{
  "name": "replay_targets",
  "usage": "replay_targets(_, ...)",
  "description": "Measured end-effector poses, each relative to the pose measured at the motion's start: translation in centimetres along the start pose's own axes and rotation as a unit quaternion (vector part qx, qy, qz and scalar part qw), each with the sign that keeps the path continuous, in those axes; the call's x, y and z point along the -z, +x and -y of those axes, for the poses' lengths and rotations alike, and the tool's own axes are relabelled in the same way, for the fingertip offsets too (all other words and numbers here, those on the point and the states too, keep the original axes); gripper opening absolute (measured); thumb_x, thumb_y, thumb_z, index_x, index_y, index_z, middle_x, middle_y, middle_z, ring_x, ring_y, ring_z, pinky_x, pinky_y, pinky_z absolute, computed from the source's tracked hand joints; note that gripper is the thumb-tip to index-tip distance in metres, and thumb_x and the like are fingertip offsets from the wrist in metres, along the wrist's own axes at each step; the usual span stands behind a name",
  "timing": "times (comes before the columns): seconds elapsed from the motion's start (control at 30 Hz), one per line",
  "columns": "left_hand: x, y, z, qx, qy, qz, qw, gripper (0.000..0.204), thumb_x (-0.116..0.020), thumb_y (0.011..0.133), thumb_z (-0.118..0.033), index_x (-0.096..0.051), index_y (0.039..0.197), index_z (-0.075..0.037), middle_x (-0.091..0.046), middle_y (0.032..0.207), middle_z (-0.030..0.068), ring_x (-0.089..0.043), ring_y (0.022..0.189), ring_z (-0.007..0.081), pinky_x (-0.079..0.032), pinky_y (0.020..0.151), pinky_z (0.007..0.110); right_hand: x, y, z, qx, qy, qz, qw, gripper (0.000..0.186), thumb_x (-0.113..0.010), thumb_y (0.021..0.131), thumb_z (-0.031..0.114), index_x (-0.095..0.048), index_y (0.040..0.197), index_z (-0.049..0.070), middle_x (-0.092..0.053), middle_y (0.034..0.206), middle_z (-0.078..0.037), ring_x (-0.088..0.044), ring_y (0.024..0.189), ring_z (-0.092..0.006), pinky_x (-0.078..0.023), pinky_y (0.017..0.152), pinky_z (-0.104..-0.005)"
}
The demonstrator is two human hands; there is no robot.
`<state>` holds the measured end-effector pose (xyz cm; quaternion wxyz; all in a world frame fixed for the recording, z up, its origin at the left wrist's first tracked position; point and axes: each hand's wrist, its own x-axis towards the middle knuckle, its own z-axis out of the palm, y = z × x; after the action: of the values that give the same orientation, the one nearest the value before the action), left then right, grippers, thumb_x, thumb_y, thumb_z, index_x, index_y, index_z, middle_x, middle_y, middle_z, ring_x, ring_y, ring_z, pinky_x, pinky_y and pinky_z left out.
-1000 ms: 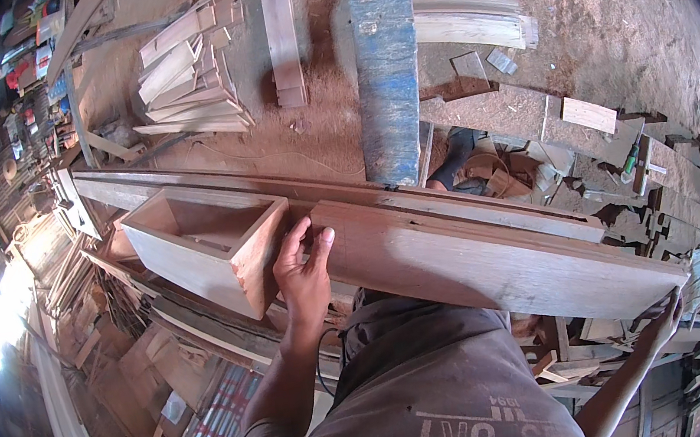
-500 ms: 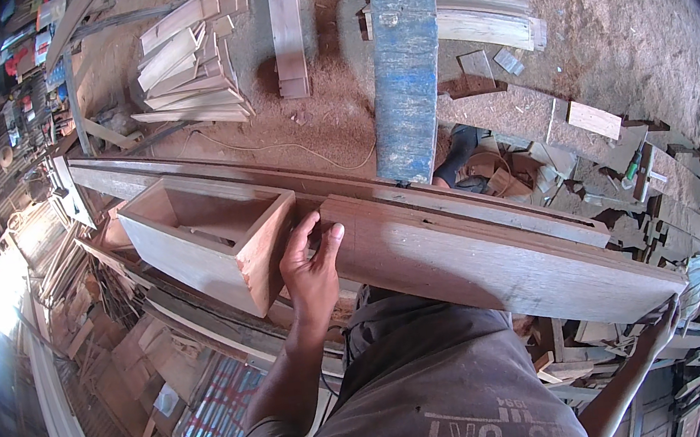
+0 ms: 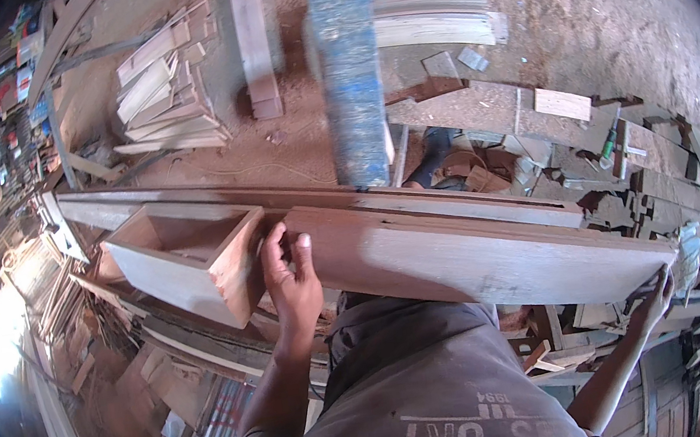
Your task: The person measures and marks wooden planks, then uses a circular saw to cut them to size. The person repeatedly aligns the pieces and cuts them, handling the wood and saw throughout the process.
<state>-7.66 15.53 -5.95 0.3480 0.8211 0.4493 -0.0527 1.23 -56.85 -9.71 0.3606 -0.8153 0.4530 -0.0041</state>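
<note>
The left hand (image 3: 290,278) rests its fingers curled over the near edge of a long reddish plank (image 3: 476,251), thumb up beside the end of an open wooden box (image 3: 189,260) that sits on the same stack of boards. The right hand (image 3: 658,303) grips the plank's far right corner, fingers closed on the edge. A blue post (image 3: 349,70) stands behind, with 1 pile of pale slats (image 3: 160,93) on the sawdust floor.

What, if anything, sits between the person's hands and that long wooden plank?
Nothing visible. The left hand already rests on the long plank, right beside the open wooden box, and the right hand touches the plank's far right end.
</note>
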Motion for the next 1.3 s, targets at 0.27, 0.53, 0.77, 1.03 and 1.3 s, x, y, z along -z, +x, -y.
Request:
replay_targets(0.27, -4.6, -1.9, -7.2, -0.344, 0.160, 0.000, 0.925, 0.057, -0.075, 0.104, -0.022, -0.055, 0.151, 0.001, -0.048, 0.160, 0.0260, -0.043, 0.149, 0.0471, -0.031, 0.125, 0.062, -2.0, -2.1, 2.2, 0.079, -0.053, -0.037, 0.995, 0.036, -0.066, 0.111, 0.024, -0.067, 0.140, 0.003, -0.069, 0.133, -0.011, -0.064, 0.123, -0.0218, -0.050, 0.107, -0.0356)
replay_targets(0.53, -8.7, -0.8, -10.0, -0.510, 0.276, 0.154, 0.800, 0.047, -0.067, 0.105, -0.055, -0.075, 0.124, -0.013, -0.073, 0.116, 0.0074, -0.067, 0.118, 0.0314, -0.032, 0.124, 0.067, -3.5, -3.5, 1.9, 0.058, 0.046, -0.058, 0.996, 0.036, -0.078, 0.105, 0.023, -0.068, 0.132, 0.002, -0.052, 0.162, -0.020, -0.050, 0.149, -0.0279, -0.041, 0.122, -0.0410)
replay_targets(0.77, -9.0, -0.8, -9.5, -0.514, 0.270, 0.168, 0.796, 0.050, -0.058, 0.111, -0.053, -0.073, 0.120, -0.006, -0.072, 0.110, 0.0104, -0.069, 0.106, 0.0309, -0.037, 0.121, 0.066, -4.6, -4.5, 3.4, 0.104, 0.000, -0.082, 0.991, 0.031, -0.074, 0.107, 0.019, -0.066, 0.133, 0.005, -0.055, 0.157, -0.015, -0.052, 0.145, -0.0233, -0.045, 0.121, -0.0406)
replay_targets(1.03, -9.2, -0.5, -9.4, -0.530, 0.273, 0.168, 0.785, 0.052, -0.055, 0.112, -0.049, -0.074, 0.119, -0.002, -0.072, 0.110, 0.0135, -0.066, 0.106, 0.0334, -0.042, 0.111, 0.062, -5.6, -4.9, 1.9, 0.078, 0.148, -0.176, 0.970, 0.043, -0.074, 0.107, 0.028, -0.061, 0.142, 0.005, -0.053, 0.157, -0.017, -0.052, 0.145, -0.0291, -0.042, 0.121, -0.0421)
replay_targets(1.3, -9.1, -0.9, -9.4, -0.526, 0.278, 0.158, 0.788, 0.049, -0.057, 0.111, -0.047, -0.075, 0.120, -0.002, -0.072, 0.108, 0.0126, -0.066, 0.105, 0.0326, -0.039, 0.112, 0.059, -5.2, -6.0, -2.1, -0.216, 0.597, 0.038, 0.772, 0.062, -0.072, 0.103, 0.047, -0.059, 0.151, 0.010, -0.069, 0.144, -0.011, -0.068, 0.129, -0.0347, -0.057, 0.110, -0.0589)
